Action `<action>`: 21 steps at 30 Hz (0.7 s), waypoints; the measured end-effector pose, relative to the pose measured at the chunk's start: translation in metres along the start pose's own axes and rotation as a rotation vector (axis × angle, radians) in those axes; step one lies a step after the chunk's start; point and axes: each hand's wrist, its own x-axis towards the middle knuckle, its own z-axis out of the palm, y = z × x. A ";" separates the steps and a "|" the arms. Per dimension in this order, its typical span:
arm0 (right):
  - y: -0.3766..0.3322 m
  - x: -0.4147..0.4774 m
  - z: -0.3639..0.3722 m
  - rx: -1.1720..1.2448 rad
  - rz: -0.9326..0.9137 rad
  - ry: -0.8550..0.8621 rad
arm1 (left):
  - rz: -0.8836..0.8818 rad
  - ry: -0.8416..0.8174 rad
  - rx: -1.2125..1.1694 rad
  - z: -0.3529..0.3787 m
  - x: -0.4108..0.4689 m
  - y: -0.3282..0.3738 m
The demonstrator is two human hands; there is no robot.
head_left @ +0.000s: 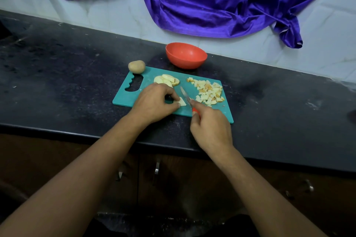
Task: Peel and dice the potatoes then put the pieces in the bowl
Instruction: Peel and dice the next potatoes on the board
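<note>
A teal cutting board [150,75] lies on the dark counter. My left hand [154,103] pinches a pale potato piece [182,101] against the board. My right hand [211,128] grips a knife [185,95] with a red handle, its blade pointing away from me just right of that piece. A heap of diced potato [209,90] sits on the board's right part. Several potato slices [167,80] lie stacked near the board's far edge. An unpeeled whole potato [136,66] rests at the board's far left corner. The red bowl [185,55] stands behind the board with nothing visible inside.
The black counter [67,75] runs left and right, its front edge just below my wrists. A white tiled wall with a draped purple cloth [212,2] rises behind the bowl. Dark cabinet doors with metal handles [157,167] sit under the counter.
</note>
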 end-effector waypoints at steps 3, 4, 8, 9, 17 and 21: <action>-0.001 -0.002 -0.001 0.005 -0.021 0.001 | -0.002 -0.001 -0.014 -0.001 -0.001 -0.001; -0.001 -0.002 -0.001 -0.003 -0.026 -0.001 | -0.001 0.001 -0.015 -0.001 0.000 -0.001; -0.003 -0.005 -0.002 -0.057 -0.047 -0.008 | -0.003 0.010 -0.017 0.000 0.000 0.000; -0.004 -0.006 -0.002 -0.071 -0.052 -0.011 | -0.004 0.012 -0.013 0.000 0.000 0.000; -0.005 -0.003 -0.006 -0.242 -0.122 -0.095 | 0.006 0.017 -0.005 0.003 0.002 -0.003; -0.007 -0.001 -0.004 -0.318 -0.124 -0.136 | 0.010 0.014 -0.009 0.002 0.001 0.000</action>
